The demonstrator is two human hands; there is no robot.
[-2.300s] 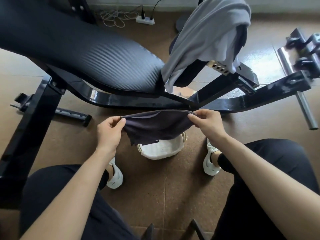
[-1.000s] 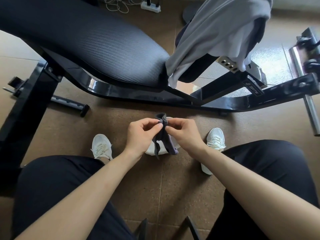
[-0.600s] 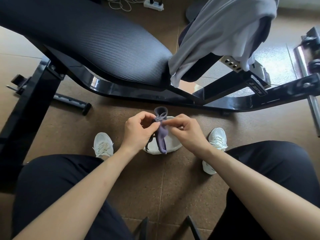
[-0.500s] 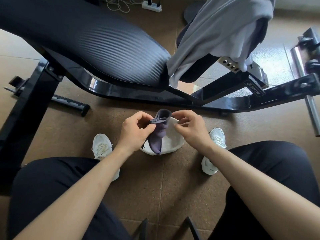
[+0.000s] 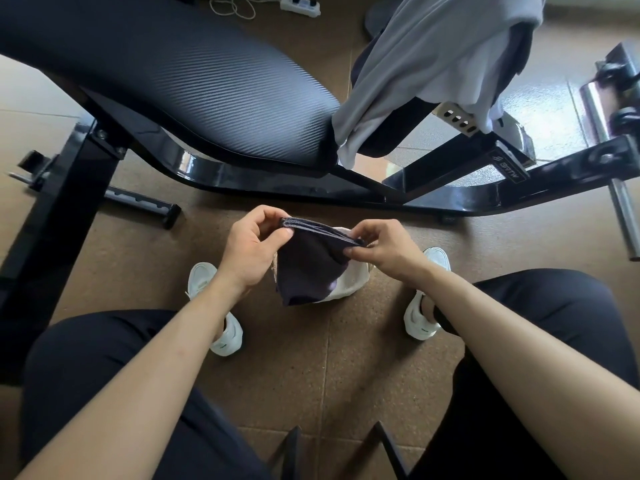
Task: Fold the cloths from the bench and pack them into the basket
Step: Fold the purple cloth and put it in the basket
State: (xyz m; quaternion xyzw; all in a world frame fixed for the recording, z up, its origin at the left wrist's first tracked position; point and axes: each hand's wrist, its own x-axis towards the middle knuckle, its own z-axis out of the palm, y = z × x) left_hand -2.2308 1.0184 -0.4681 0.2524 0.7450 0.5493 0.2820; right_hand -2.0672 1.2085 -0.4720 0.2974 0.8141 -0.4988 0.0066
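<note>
A dark purple cloth (image 5: 308, 268), folded into several layers, hangs between my hands over the white basket (image 5: 349, 285) on the floor. My left hand (image 5: 252, 247) pinches its left top corner, and my right hand (image 5: 384, 247) pinches the right top corner. The cloth hides most of the basket. A light grey cloth (image 5: 436, 60) is draped over the far right end of the black bench (image 5: 180, 84), with something dark under it.
The bench's black steel frame (image 5: 450, 195) runs across the floor just beyond my hands. My white shoes (image 5: 225, 327) (image 5: 422, 317) stand on either side of the basket. A power strip (image 5: 299, 3) and cables lie at the far wall. A metal bar (image 5: 609, 161) is at the right.
My hands brought the cloth's corners together, folding it in half, then drew apart again, so the folded cloth now hangs stretched between them above the basket.
</note>
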